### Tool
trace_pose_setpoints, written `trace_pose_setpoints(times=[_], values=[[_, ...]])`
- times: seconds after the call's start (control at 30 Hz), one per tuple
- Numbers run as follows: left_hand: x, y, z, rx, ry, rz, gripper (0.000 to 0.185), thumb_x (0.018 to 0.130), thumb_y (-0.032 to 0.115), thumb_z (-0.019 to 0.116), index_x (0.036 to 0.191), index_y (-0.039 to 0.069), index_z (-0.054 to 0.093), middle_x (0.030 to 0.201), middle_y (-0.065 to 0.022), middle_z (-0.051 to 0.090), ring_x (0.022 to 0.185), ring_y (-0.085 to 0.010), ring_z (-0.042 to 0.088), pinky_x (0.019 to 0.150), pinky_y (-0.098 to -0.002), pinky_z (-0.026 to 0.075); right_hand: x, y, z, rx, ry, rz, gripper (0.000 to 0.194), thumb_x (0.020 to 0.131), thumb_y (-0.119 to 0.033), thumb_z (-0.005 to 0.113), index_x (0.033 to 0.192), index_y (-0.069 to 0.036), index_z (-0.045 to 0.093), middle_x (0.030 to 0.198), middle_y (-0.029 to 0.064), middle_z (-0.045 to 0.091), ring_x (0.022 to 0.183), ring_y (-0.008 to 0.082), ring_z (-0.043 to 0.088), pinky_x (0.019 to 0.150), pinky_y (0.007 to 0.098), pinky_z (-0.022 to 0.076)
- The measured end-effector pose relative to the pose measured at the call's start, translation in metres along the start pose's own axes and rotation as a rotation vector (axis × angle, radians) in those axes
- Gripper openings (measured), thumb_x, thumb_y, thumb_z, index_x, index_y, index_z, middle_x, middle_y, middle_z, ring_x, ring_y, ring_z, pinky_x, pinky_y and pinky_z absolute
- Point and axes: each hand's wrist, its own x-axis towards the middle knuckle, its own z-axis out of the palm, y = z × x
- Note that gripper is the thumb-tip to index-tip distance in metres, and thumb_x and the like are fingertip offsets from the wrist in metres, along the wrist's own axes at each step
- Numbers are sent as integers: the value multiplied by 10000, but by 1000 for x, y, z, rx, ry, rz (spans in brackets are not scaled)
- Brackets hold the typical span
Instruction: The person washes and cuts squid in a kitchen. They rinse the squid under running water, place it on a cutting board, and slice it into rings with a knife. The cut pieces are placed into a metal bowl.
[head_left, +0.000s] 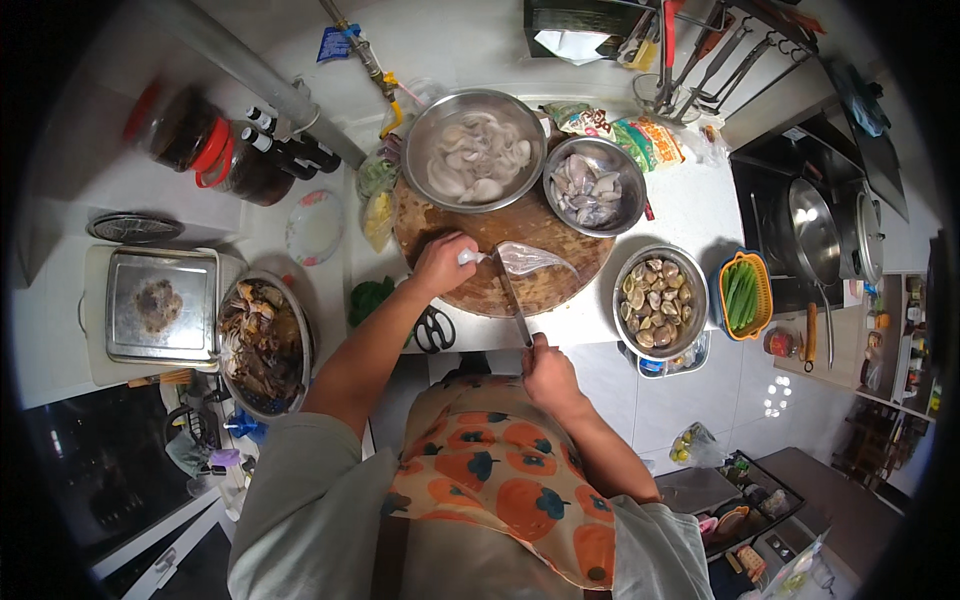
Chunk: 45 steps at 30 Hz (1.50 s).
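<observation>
On the round wooden cutting board (427, 217), my left hand (444, 264) holds one end of a pale, translucent piece, maybe squid or cuttlefish (536, 259). My right hand (553, 373) grips the handle of a long-bladed knife (514, 300), whose blade lies across the piece just right of my left fingers. Behind the board, a steel bowl (409, 169) holds whitish squid-like pieces in cloudy liquid. A smaller steel bowl (640, 196) of greyish, purplish pieces stands at the board's back right. Black-handled scissors (433, 330) lie near my left forearm.
A bowl of clams (661, 300) and an orange basket of green vegetables (742, 296) stand right. Packets (649, 142) sit behind the small bowl. A floral plate (315, 227) and a container of dark food (262, 345) are left. A wok (814, 229) rests on the stove.
</observation>
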Motion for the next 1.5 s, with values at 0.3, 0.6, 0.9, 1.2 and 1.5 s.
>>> trace_pose_setpoints(times=[0.3,0.6,0.9,1.2,1.5], values=[[-13,15,16,110,67,1,278,787,155,822,1046,76,758,1045,-104,694,1007,-368,689,877,-473,579,18,-9,4,-12,0,-58,269,1070,-207,569,1127,55,554,750,330,695,720,558,696,710,638,573],[-20,6,26,79,-1,130,239,782,126,794,1014,75,768,1049,-102,678,1047,-365,666,890,-480,568,45,-25,14,-110,-16,-70,227,1039,-164,548,1117,49,546,795,310,731,770,505,742,728,591,607],[0,-9,-22,171,119,-101,245,832,159,821,1068,102,789,1092,-92,697,1066,-348,674,907,-470,570,13,13,-16,-130,-81,-78,251,1039,-185,575,1134,48,574,801,309,730,771,509,735,744,600,593],[41,60,34,251,0,-146,230,877,233,794,1052,84,788,1174,-105,723,1186,-352,672,996,-497,549,-49,56,-52,100,50,83,222,1054,-172,628,1113,38,588,750,271,712,726,505,714,664,573,561],[56,82,41,296,-416,-380,345,828,207,804,1136,55,773,1078,-198,779,1009,-343,770,879,-462,602,-65,91,-51,214,79,73,241,1046,-178,636,1115,49,590,768,275,709,760,504,721,655,558,555]])
